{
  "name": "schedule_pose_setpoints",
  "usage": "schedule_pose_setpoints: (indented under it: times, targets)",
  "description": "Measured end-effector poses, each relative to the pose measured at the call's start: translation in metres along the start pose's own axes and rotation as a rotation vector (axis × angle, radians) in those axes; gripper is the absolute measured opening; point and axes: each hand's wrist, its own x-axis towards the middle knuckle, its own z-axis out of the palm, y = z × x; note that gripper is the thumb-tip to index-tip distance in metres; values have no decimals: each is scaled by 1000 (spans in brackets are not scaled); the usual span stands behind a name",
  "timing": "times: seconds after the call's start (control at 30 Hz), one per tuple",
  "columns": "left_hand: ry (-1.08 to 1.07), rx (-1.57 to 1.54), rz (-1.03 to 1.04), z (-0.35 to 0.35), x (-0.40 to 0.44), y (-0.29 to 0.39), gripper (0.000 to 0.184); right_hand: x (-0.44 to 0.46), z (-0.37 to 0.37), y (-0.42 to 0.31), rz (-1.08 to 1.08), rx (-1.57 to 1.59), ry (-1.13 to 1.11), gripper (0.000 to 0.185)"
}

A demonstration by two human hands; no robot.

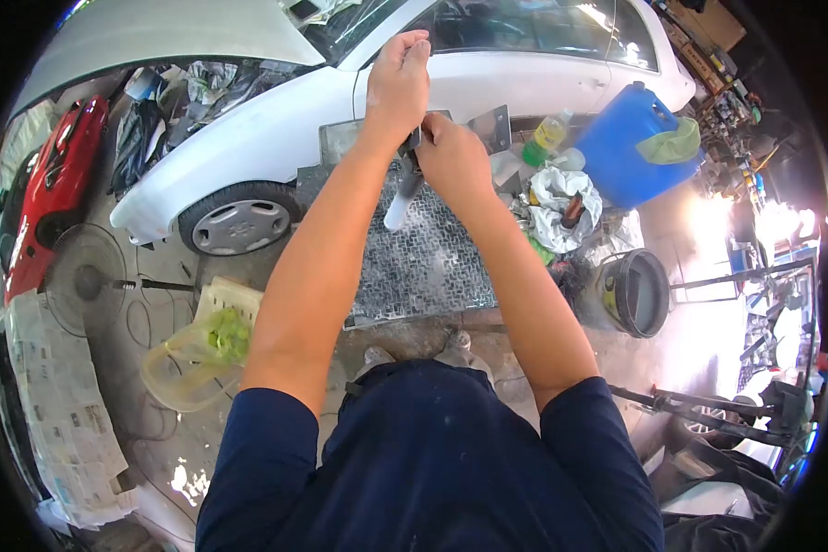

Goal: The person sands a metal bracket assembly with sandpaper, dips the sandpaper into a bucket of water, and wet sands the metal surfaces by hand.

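My left hand [400, 83] is raised in front of me with its fingers curled together; what they hold, if anything, is hidden. Just below and to the right, my right hand [455, 158] is closed around the dark upper part of a tool with a long, rounded, whitish end [402, 201]. That pale end points down toward me, above a patterned black-and-grey work surface [423, 267] dusted with white. My fingers cover most of the tool's dark part, so its exact kind is unclear.
A white car [248, 152] stands ahead, hood raised. To the right are a blue jerrycan [621, 152], a green-and-yellow bottle [546, 138], crumpled plastic [552, 198] and a black bucket [642, 293]. A fan [85, 281] and a plastic basket [179, 375] stand left.
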Motion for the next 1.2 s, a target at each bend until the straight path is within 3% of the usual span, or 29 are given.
schedule_pose_setpoints:
  times: [0.1, 0.3, 0.47, 0.5, 0.7, 0.8, 0.9, 1.1, 1.2]
  targets:
    - [12, 1, 11, 1, 5, -2, 33, -22, -23, -17, 106, 35, -85, 22]
    - [-6, 15, -46, 2, 4, -3, 34, 1, -3, -3, -4, -56, 2, 19]
    - [32, 22, -39, 0, 7, -8, 35, -7, -7, -8, 18, -37, -3, 20]
    - [55, 77, 48, 1, 7, -7, 34, -1, -6, -8, -9, -69, 14, 20]
    - [34, 47, -60, -8, 1, 2, 33, -21, -17, -27, 77, -37, -41, 21]
    - [60, 69, 49, -9, 5, -5, 33, 4, -1, -18, 44, -44, -32, 20]
    - [22, 49, -32, -13, -4, 7, 33, -3, 0, -23, 63, -109, -47, 20]
    - [41, 54, 50, -18, -3, -6, 32, 9, 5, -17, 72, -48, -93, 22]
    - [27, 5, -5, -20, -8, 5, 33, 0, 11, -16, 0, -149, 0, 22]
